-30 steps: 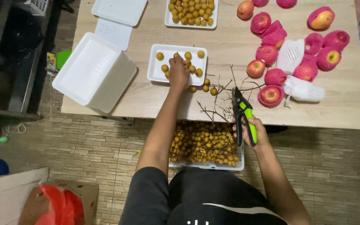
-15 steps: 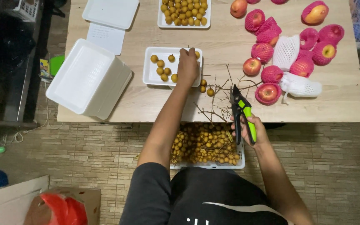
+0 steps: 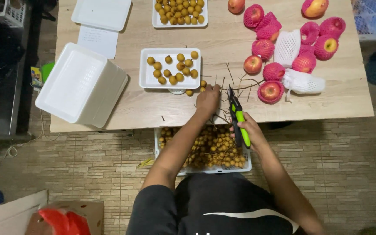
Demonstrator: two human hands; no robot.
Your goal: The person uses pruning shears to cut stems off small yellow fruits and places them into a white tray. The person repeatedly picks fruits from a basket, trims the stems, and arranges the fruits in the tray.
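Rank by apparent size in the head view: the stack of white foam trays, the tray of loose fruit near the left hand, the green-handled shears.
1. Stack of white foam trays, clearly largest.
2. Tray of loose fruit.
3. Green-handled shears, smallest; held above the table, they sit nearer the camera, yet still look smallest.

Fruit-packing spot: foam trays (image 3: 170, 68), netted apples (image 3: 271, 91)
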